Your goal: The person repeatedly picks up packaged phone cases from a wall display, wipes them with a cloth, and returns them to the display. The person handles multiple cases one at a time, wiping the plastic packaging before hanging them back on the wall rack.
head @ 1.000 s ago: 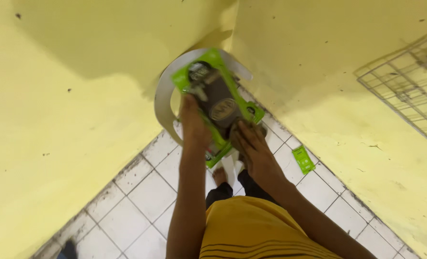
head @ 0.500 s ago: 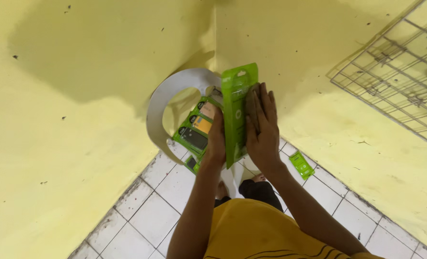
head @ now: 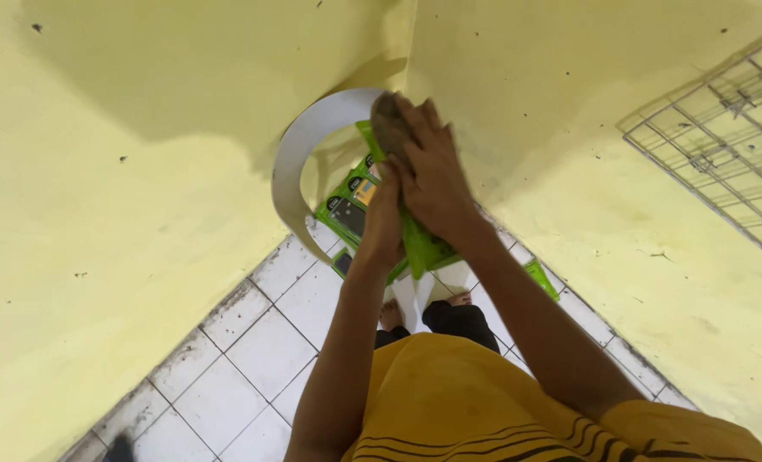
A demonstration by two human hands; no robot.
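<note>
Nearest me I see the mustard-yellow striped shirt [head: 483, 402] at six o'clock, both bare forearms rising from it toward twelve over the white tiled floor [head: 252, 342], where a small green packet [head: 542, 278] lies at four o'clock of the hands. My left hand [head: 382, 224] is curled shut round the lower edge of the bright green blister-card package [head: 419, 244], and my right hand [head: 428, 167] lies flat over its top, fingers only loosely bent, pressing rather than gripping. Beyond them more green carded packs [head: 351, 205] sit at nine o'clock inside the white round plastic rim [head: 299, 162] in the yellow wall corner, with a grey wire grid rack [head: 723, 137] at two o'clock
</note>
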